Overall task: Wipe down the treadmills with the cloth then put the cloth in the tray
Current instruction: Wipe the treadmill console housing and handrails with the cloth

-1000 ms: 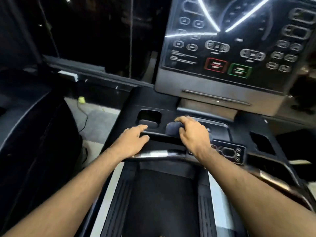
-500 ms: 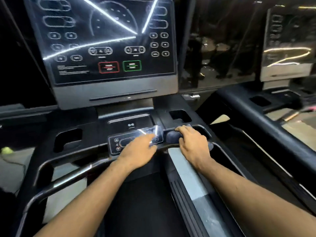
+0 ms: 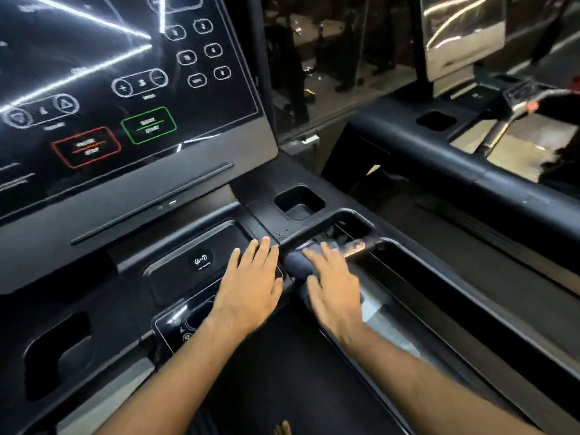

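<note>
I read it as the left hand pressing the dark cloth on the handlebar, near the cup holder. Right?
No: the head view shows the right hand pressing the dark cloth on the handlebar, near the cup holder. The left hand lies flat on the console beside it.

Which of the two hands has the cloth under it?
The right hand: its spread fingers press on the dark cloth. The left hand lies flat on the bare console beside it, with no cloth beneath.
</note>
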`<move>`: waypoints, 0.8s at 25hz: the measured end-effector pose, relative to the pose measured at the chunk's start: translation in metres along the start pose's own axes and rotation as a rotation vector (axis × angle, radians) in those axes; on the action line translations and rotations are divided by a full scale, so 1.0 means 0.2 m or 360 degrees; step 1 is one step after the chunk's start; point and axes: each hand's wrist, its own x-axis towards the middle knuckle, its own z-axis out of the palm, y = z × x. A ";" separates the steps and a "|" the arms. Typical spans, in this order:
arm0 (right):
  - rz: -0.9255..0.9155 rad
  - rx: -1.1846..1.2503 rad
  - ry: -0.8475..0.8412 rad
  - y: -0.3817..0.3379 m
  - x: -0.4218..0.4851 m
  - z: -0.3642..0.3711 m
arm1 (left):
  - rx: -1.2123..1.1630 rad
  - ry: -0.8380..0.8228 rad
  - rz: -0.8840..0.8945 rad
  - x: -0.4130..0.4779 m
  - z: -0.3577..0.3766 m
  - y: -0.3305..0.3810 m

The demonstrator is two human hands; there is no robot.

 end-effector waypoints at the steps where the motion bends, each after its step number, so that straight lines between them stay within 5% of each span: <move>1: -0.0030 -0.0107 -0.0046 -0.04 -0.04 0.05 | 0.0033 0.0017 0.0049 0.00 0.02 -0.03; 7: -0.0324 -0.0435 0.0115 0.01 0.11 0.09 | 0.0163 0.0081 0.0272 0.03 0.08 -0.13; 11: -0.0163 -0.0239 0.0235 -0.08 0.16 0.13 | 0.0194 0.0067 0.0262 0.06 0.08 -0.14; 14: -0.0552 -0.0375 0.0116 0.06 0.19 0.11 | 0.0188 0.0062 0.0240 0.06 0.09 -0.13; 18: -0.0013 -0.0429 0.0175 0.23 0.38 0.00 | 0.0253 0.0104 0.0246 0.06 0.10 -0.12; 20: -0.0092 -0.0370 0.0225 0.10 0.29 0.08 | 0.0279 0.0088 0.0229 0.06 0.10 -0.11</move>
